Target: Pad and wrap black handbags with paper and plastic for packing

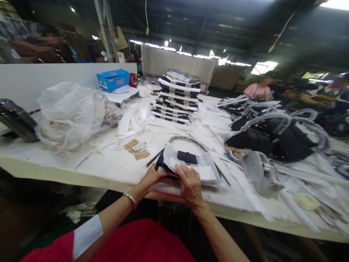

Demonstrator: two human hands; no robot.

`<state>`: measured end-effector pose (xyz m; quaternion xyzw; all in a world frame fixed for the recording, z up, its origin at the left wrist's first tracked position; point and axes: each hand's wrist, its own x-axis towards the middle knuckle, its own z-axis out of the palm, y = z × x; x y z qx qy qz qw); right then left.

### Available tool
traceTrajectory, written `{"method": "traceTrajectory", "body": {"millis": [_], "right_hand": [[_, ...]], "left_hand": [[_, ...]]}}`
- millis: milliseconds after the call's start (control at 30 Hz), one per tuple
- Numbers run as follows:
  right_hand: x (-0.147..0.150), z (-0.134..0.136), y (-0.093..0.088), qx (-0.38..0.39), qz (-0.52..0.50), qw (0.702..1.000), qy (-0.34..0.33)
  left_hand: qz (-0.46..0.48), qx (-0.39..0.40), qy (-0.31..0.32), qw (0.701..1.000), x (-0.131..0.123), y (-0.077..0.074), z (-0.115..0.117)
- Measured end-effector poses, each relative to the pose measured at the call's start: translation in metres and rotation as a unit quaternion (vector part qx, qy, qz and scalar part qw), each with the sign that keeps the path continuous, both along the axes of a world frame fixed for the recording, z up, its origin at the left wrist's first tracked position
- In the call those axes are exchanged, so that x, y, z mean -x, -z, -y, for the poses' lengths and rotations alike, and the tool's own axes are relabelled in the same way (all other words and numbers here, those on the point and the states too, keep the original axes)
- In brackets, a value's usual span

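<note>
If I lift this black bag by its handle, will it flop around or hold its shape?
The black bag may give somewhat, as its dark side bends near the left hand. Its handle is probably fairly springy, since it holds a smooth arch. The white wrapping could slip, as it looks loosely laid over the front.

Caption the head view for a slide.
Left hand and right hand on a black bag with white wrapping, beside brown tags on a worktable.
</note>
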<state>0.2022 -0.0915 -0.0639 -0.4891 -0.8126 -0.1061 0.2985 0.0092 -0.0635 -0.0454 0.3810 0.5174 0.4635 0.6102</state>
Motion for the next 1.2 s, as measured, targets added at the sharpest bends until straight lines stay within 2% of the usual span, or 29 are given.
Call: {"method": "traceTrajectory", "body": {"millis": [167, 333, 467, 600, 767, 967, 1200], "right_hand": [[0.000, -0.001, 0.000, -0.001, 0.003, 1.000, -0.002], [0.000, -0.001, 0.000, -0.023, 0.028, 0.999, 0.015], [0.001, 0.001, -0.005, -0.013, 0.047, 0.999, 0.015], [0.003, 0.002, -0.008, -0.005, 0.060, 0.998, 0.014], [0.006, -0.004, -0.003, -0.025, 0.042, 0.998, 0.032], [0.007, -0.007, -0.001, -0.035, 0.040, 0.998, 0.038], [0.005, -0.010, 0.000, -0.047, 0.047, 0.997, 0.044]], "left_hand": [[0.013, -0.041, 0.000, 0.999, -0.004, -0.001, 0.000], [0.015, 0.028, -0.026, 0.999, -0.010, -0.011, 0.001], [0.055, 0.071, -0.031, 0.995, -0.013, -0.012, 0.000], [0.095, 0.075, -0.033, 0.992, -0.015, -0.011, -0.001], [0.107, 0.070, -0.013, 0.992, -0.015, -0.011, 0.000], [0.140, 0.083, -0.025, 0.986, -0.014, -0.008, 0.002], [0.172, 0.082, -0.017, 0.982, -0.014, -0.018, 0.010]]}}
